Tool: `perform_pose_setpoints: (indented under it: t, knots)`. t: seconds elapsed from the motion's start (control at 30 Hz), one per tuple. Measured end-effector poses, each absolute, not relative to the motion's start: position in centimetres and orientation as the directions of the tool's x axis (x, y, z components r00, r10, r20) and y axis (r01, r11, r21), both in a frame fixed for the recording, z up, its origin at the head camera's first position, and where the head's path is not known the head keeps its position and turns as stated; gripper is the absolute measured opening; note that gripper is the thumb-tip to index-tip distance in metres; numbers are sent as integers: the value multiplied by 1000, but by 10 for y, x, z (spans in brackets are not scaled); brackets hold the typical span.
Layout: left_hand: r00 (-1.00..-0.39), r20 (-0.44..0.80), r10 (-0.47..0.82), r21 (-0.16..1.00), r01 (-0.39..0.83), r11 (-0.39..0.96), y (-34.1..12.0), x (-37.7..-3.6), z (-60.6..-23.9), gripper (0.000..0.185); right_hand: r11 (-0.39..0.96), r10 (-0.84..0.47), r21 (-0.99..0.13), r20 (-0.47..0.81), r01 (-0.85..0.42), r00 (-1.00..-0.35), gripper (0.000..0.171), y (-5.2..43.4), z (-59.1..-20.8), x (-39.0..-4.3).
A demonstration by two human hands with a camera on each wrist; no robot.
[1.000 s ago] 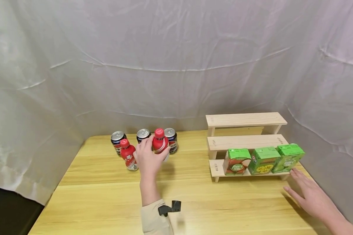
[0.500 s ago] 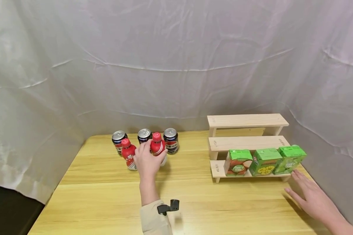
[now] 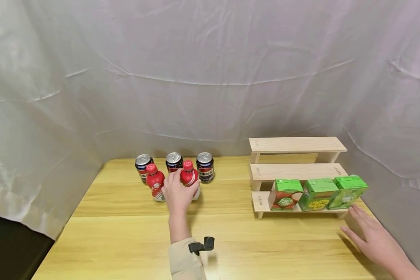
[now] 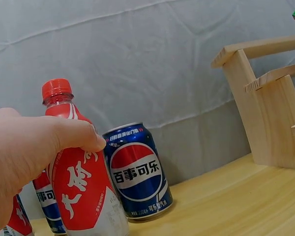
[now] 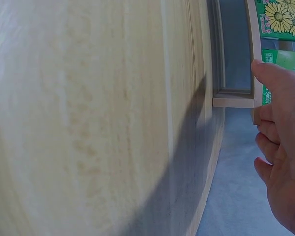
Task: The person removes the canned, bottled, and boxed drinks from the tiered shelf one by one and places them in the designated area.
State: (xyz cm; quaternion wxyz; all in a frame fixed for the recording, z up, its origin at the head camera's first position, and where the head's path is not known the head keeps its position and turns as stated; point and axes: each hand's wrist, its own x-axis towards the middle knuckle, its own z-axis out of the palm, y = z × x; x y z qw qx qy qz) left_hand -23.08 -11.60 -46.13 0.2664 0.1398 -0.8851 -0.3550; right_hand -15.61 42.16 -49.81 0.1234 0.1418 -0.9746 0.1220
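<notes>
right hand (image 3: pixel 372 237) flat on wooden table (image 3: pixel 126 241), fingers straight, holding nothing | left hand (image 3: pixel 177 193) wrapped round red plastic bottle (image 3: pixel 189 177), upright, long axis vertical, cap up, table's far left | risk: knocking adjacent second red bottle (image 3: pixel 155 182) or blue cola can (image 4: pixel 136 172)

My left hand (image 3: pixel 176 194) wraps a bottle (image 3: pixel 190 179) standing on the table (image 3: pixel 126 233). A second bottle (image 3: pixel 155 182) stands just left of my fingers, three cans (image 3: pixel 205 167) behind them. Far to the right, cartons (image 3: pixel 317 194) sit on the stepped rack (image 3: pixel 295 171), just beyond my right hand (image 3: pixel 371 237).
</notes>
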Motion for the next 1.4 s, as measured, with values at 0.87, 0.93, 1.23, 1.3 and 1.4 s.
perform_pose_setpoints:
  t: [0.87, 0.93, 1.23, 1.3, 1.4]
  knots:
    - [-872, 270, -409, 802, -32, 597, -122, -234, -471, 72, 932, -246, -201, 263, -303, -933, 74, 423, -499, -157]
    - [-883, 257, -393, 801, -33, 598, -124, -233, -470, 73, 931, -247, -201, 268, -305, -931, 74, 423, -500, -157]
    - [-908, 215, -361, 805, -44, 592, -127, -228, -460, 77, 931, -245, -207, 255, -301, -935, 75, 422, -499, -158]
    - [-906, 224, -358, 807, -34, 590, -127, -227, -457, 77, 933, -238, -214, 233, -289, -943, 76, 422, -498, -159]
    - [-899, 252, -359, 806, -11, 592, -127, -225, -450, 76, 936, -232, -215, 220, -279, -948, 77, 423, -498, -160]
